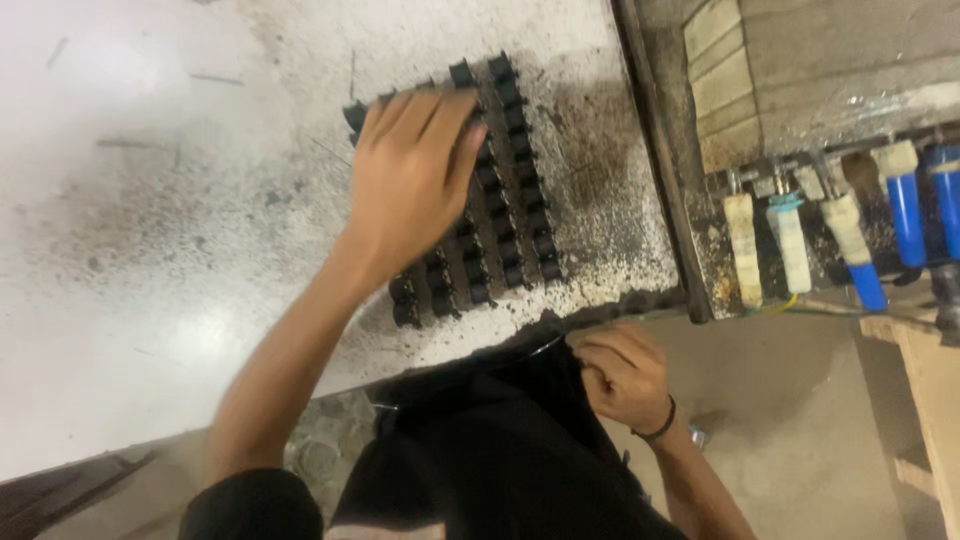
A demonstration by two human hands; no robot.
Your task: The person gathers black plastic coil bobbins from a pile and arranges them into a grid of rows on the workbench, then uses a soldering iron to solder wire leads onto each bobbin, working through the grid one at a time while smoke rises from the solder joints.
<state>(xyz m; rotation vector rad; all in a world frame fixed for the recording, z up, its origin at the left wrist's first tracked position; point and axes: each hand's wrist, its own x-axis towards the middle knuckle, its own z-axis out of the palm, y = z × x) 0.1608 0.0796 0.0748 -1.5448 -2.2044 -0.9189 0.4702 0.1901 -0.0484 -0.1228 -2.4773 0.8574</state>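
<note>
The left hand [410,190] lay flat, fingers together, on a block of small black parts [500,210] set in about four rows on the white table [150,250]; its long axis ran from eleven to five o'clock. The right hand [620,375], nearer the body at five o'clock, pinched black cloth [500,440]. Six handled tools [840,230] stood at three o'clock.

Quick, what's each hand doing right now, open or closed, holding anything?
Left hand: open, fingers together, laid flat on the rows of small black parts; holding nothing.
Right hand: closed in a fist by the table edge; contents cannot be told.
</note>
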